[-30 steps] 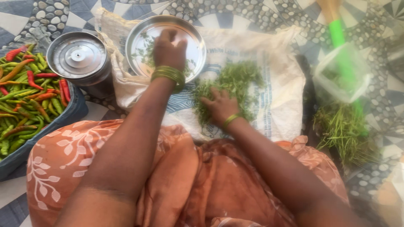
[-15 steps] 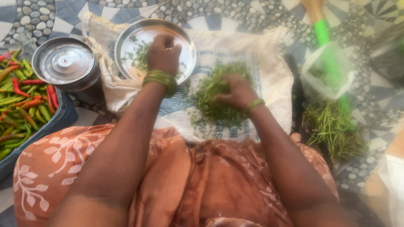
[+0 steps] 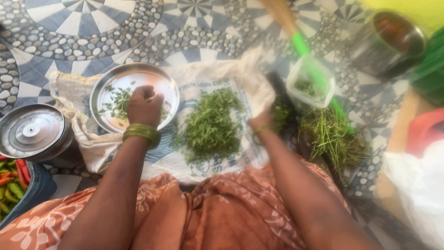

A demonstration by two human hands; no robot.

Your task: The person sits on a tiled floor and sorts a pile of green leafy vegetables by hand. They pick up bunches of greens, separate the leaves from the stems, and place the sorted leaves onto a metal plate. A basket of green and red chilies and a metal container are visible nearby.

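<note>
The left hand hovers over the near side of the round steel plate, its fingers curled together above a scatter of picked green leaves; whether it pinches anything I cannot tell. The plate sits on the far left corner of the white sack cloth spread on the patterned tile floor. A loose heap of green herb sprigs lies in the cloth's middle, with bare cloth between it and the plate. The right hand is at the cloth's right edge, blurred, so its grip cannot be told; it is near a darker bunch of stems lying on the floor past that edge. A clear tub and a green-handled stick crowd the far right. A lidded steel pot stands just off the cloth's left edge, and a blue crate of red and green chillies fills the near left corner. Compared with half a second earlier, the right hand has left the central heap and gone out to the right edge, while the left hand has stayed over the plate.
</note>
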